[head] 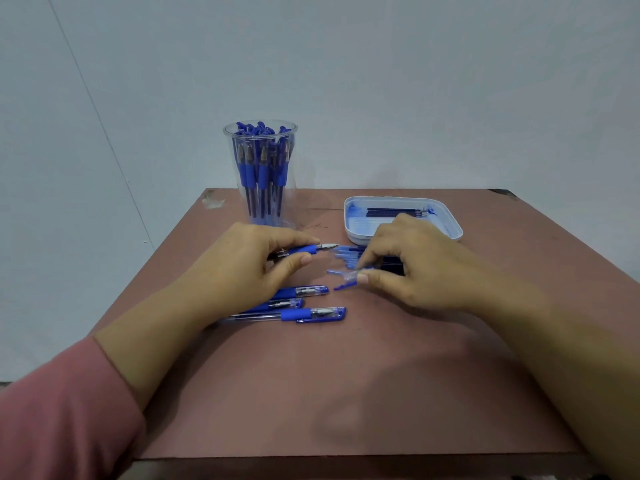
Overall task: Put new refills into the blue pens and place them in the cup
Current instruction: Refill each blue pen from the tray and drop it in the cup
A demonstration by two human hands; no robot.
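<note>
Between the two hands: the relation that counts sits here, a small gap of bare worktop (381,375) separating a pen's metal tip from a loose cap.

Left hand (242,265): fingers wrapped around an uncapped blue pen (308,250), thumb pressed in from below near the blue grip, so it is pinching the barrel.

Pen's long axis: nearly level, running left to right, with the tip pointing toward the right hand.

Right hand (412,268): thumb and forefinger pressed together on what looks like a clear-and-blue cap (344,276) (the motion blur there makes it hard to be sure it is not a different small part).

Cap's position: just right of and slightly nearer the person than the pen's tip, close but apart.

Judged next move: bringing cap and tip into line and pushing them together; the right hand is the nearer one to do the travelling, and the cap's open end would have to face left.

Waiting pens: three capped pens (304,303) lie on the worktop just below the left hand, roughly parallel, caps to the right.

Loose pile: more blue pieces (348,256) lie under and beside the right hand's fingers.

Tray (353,233): white, behind the right hand, holding dark refills (394,212) laid left to right.

Cup (260,171): clear, upright at the worktop's far edge beyond the left hand, already packed with blue pens.
</note>
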